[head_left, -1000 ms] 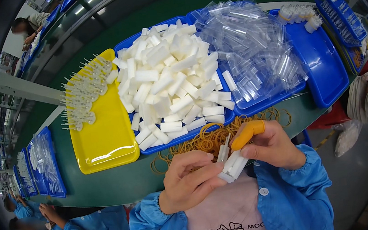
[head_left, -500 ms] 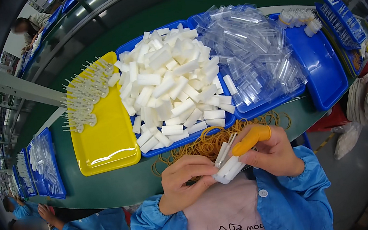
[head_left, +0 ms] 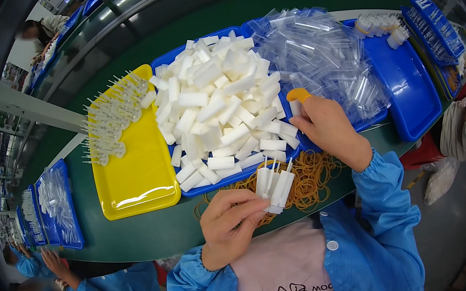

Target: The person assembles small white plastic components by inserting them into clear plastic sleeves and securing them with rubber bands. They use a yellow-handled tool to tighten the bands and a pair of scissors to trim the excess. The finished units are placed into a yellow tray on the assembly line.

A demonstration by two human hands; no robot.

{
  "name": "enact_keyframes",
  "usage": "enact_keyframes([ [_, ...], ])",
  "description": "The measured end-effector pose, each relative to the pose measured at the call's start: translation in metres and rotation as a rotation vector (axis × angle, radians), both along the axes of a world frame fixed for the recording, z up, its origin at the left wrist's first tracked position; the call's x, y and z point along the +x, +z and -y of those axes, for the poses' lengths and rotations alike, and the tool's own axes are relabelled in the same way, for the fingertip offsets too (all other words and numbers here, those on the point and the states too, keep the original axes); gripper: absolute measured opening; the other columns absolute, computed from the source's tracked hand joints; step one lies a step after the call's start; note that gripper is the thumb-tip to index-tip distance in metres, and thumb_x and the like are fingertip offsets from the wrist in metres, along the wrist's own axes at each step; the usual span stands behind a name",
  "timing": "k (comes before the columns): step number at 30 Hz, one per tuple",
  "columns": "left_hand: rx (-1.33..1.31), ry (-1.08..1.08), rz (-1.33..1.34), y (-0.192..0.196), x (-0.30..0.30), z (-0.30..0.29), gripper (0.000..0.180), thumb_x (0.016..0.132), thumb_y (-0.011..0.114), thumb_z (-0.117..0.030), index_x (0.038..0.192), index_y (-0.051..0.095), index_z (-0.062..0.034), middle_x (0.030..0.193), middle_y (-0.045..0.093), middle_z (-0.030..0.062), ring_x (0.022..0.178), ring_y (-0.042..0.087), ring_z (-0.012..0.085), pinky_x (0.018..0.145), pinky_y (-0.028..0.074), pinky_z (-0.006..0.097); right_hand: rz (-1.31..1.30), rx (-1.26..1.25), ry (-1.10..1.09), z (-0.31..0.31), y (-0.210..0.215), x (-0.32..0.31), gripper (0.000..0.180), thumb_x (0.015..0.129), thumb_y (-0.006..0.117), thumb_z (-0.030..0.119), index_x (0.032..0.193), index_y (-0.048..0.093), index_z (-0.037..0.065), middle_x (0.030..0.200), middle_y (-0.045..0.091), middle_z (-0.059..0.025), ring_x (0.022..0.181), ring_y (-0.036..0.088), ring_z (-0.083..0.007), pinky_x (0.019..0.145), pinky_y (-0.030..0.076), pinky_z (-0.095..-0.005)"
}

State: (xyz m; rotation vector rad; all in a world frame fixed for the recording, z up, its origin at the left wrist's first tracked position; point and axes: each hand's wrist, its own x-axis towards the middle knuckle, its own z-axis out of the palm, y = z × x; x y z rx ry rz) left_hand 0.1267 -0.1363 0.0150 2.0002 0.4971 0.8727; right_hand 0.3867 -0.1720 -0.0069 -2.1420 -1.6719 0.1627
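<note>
Pinching: left hand (head_left: 228, 224) on pin cluster (head_left: 275, 188) above rubber bands (head_left: 313, 181), right hand (head_left: 326, 125) on a foam block (head_left: 296, 108). Cluster looks part-built (no band visible on it); white bundles (head_left: 378, 23) sit in blue tray (head_left: 412, 88).

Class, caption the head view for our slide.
Left hand holds white pronged pieces; right hand touches a white rectangular block beside piled clear plastic parts.

Two hands (head_left: 228, 227), one large yellow tray (head_left: 139, 183), three large blue trays (head_left: 408, 80)
</note>
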Motion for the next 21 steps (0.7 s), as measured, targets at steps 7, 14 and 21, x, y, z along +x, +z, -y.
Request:
enact_keyframes([
  [7,0.323,-0.021,-0.049,0.001,0.001,-0.001,0.034,0.060,0.070,0.007,0.091,0.071,-0.0076,0.088,0.062,0.0072,0.077,0.059,0.0217,0.065,0.047,0.030,-0.717,0.210,-0.122,0.024,0.026,-0.004,0.013,0.083,0.059,0.008,0.092,0.057,-0.002,0.067,0.058,-0.0065,0.060,0.056,-0.0118,0.057,0.044,-0.0265],
  [14,0.408,-0.056,-0.036,0.002,0.002,0.002,0.040,0.055,0.071,0.006,0.091,0.072,-0.0109,0.088,0.062,0.0047,0.078,0.060,0.0220,0.064,0.047,0.031,-1.405,0.151,0.022,0.045,0.053,-0.016,0.021,0.088,0.056,0.009,0.106,0.057,-0.001,0.075,0.061,-0.0039,0.064,0.055,-0.0059,0.060,0.044,-0.0193],
  [21,0.371,-0.125,-0.009,0.006,0.002,0.004,0.041,0.054,0.071,0.005,0.091,0.072,-0.0123,0.090,0.063,0.0037,0.076,0.061,0.0203,0.063,0.048,0.030,-1.125,0.157,0.062,0.046,0.041,-0.012,0.018,0.089,0.060,0.016,0.089,0.063,-0.001,0.078,0.061,-0.0034,0.067,0.054,-0.0076,0.061,0.043,-0.0212],
])
